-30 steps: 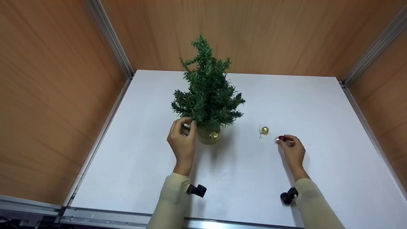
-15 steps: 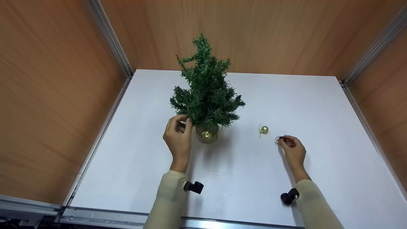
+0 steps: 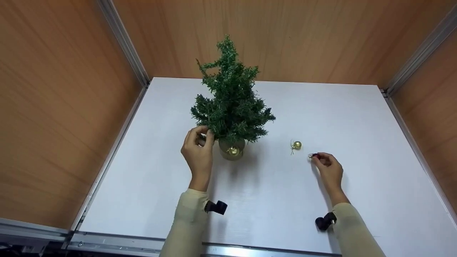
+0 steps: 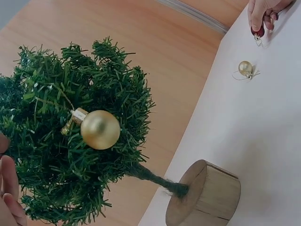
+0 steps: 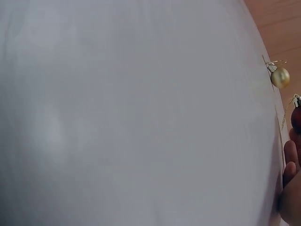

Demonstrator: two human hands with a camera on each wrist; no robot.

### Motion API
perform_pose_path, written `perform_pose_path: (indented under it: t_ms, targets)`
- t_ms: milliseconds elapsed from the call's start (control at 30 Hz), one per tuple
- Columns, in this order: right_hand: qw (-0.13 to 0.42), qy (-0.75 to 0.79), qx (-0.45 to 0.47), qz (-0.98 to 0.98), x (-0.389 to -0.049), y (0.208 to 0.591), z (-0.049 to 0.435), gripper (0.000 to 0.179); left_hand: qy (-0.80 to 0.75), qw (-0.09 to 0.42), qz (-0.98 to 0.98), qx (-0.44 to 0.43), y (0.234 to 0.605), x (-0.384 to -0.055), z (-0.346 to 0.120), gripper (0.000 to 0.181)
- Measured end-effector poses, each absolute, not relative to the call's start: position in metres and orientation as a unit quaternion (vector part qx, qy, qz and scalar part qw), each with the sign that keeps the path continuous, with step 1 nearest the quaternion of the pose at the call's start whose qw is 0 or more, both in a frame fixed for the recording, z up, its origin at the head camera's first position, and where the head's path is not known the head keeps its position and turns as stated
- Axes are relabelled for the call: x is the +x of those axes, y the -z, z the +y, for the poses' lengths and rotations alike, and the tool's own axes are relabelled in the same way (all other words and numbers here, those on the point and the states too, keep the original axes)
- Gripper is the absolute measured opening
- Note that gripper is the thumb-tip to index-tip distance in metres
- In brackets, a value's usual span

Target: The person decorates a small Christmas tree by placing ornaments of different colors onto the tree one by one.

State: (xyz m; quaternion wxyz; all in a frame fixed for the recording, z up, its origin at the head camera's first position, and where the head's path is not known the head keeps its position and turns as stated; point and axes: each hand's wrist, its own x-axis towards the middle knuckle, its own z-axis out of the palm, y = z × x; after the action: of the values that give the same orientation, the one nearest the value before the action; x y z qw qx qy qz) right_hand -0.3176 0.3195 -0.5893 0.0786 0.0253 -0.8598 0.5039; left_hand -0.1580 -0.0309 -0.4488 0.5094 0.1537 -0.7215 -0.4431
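Observation:
A small artificial Christmas tree (image 3: 232, 96) stands on a round wooden base (image 4: 207, 197). My left hand (image 3: 198, 153) is at its lower left, thumb and forefinger pinching a branch tip there; in the left wrist view only some fingers (image 4: 9, 174) show, against the foliage. From a front branch hangs a gold bauble (image 4: 100, 129) on a gold cord, overlapping the base in the head view (image 3: 233, 151). To the right, low over the table, my right hand (image 3: 330, 169) grips a dark red bauble (image 5: 296, 118), its silver cap and cord sticking out leftward.
Another gold bauble (image 3: 297, 145) with its cord lies on the white table (image 3: 275, 200), between the tree and my right hand. Wood-grain panels (image 3: 321, 39) enclose the back and both sides, and a metal rail (image 3: 235, 251) runs along the front edge.
My left hand has shifted a little left and away, still at the lower branches. The tree and its hanging gold bauble have moved slightly left. My right hand stays nearly in place with the red bauble.

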Motion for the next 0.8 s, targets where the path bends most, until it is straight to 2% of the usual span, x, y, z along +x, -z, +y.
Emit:
perform_pose_path:
  t_ms: [233,800]
  targets:
    - [0.044,-0.516,0.045,-0.854,-0.332,0.587,0.322,0.037,0.422,0.518,-0.721,0.183,0.445,-0.158,-0.024,0.005]
    - [0.032,-0.525,0.071,-0.848,-0.337,0.588,0.321,0.036,0.420,0.518,-0.716,0.206,0.450,-0.156,-0.016,0.006]
